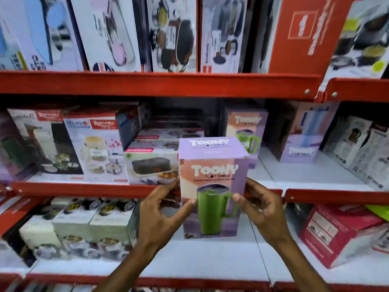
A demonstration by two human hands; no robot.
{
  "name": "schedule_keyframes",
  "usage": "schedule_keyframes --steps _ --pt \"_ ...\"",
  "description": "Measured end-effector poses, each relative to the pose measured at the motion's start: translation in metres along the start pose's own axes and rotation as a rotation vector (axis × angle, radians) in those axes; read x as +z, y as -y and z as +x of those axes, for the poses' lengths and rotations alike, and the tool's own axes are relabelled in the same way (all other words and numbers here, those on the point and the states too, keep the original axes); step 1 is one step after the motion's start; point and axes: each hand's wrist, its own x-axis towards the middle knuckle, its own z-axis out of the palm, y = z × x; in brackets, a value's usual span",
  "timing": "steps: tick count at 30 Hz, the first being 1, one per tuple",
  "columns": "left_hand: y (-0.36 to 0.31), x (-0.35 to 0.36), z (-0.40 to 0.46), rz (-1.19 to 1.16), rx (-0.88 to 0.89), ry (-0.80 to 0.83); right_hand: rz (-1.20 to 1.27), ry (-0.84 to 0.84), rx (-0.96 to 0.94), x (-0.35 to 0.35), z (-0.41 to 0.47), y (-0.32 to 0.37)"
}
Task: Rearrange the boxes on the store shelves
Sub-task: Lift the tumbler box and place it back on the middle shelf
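**Both hands on a Toony box in front of the red shelves**

Nearest, two bare forearms reach up from the bottom edge. The left hand (163,209) grips the left side of the Toony box (212,186): thumb pressed on the front face beside the printed green tumbler, the other fingers curled round the left edge, partly hidden. The right hand (260,205) mirrors it on the right side, thumb tip on the front by the tumbler's handle, fingers bent round the right edge. The box stands upright between them, held in the air in front of the middle shelf lip (84,189), its lilac top flap facing up.

Below and behind, the lower shelf (210,262) carries white boxes (90,220) on the left and a tilted red box (336,232) on the right, with bare white board between.

On the middle shelf, a second Toony box (247,127) stands just behind the held one, and a third (303,140) sits further right. To the left lie flat lunchbox cartons (151,165), then two upright Rishabh boxes (94,148).

Farthest up, the top shelf (160,83) holds a row of tall leaning cartons (172,34), blurred.
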Motion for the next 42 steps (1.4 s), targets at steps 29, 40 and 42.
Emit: schedule_keyframes --steps 29,40,42 --pt "-0.033 0.157 0.105 0.119 -0.002 0.192 -0.207 -0.061 0.075 -0.092 0.120 -0.049" --pt "-0.028 0.160 0.104 0.159 -0.024 0.207 -0.221 -0.057 0.086 -0.093 0.119 -0.056" --pt "-0.027 0.160 0.104 0.175 -0.032 0.201 -0.219 -0.057 0.090 -0.093 0.120 -0.057"
